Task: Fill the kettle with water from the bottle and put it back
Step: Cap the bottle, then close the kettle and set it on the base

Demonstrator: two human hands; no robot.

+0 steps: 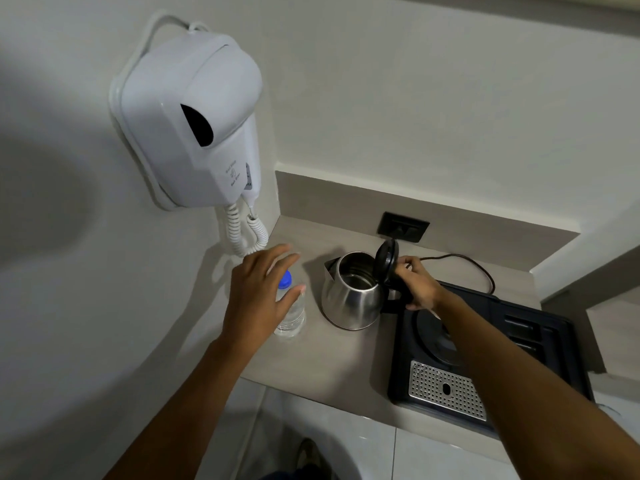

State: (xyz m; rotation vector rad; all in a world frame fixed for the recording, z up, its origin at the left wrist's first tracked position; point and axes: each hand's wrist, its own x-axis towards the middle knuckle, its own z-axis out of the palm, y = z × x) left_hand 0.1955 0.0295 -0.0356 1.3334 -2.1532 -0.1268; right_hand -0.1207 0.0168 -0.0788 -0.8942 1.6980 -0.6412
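Observation:
A steel kettle [349, 299] stands on the beige counter [329, 362], its black lid [386, 259] flipped up and the inside showing. My right hand [417, 284] grips its black handle on the right side. A clear water bottle [292, 315] with a blue cap [285, 279] stands upright left of the kettle. Just in front of and above the bottle is my left hand [259, 299], fingers spread around its top, not closed on it.
A black tray [540, 344] with the round kettle base [434, 337] and a perforated metal drip plate [446, 389] sits at the right. A black cord runs to a wall socket [403, 227]. A white wall hair dryer [190, 116] with coiled cord hangs at the left.

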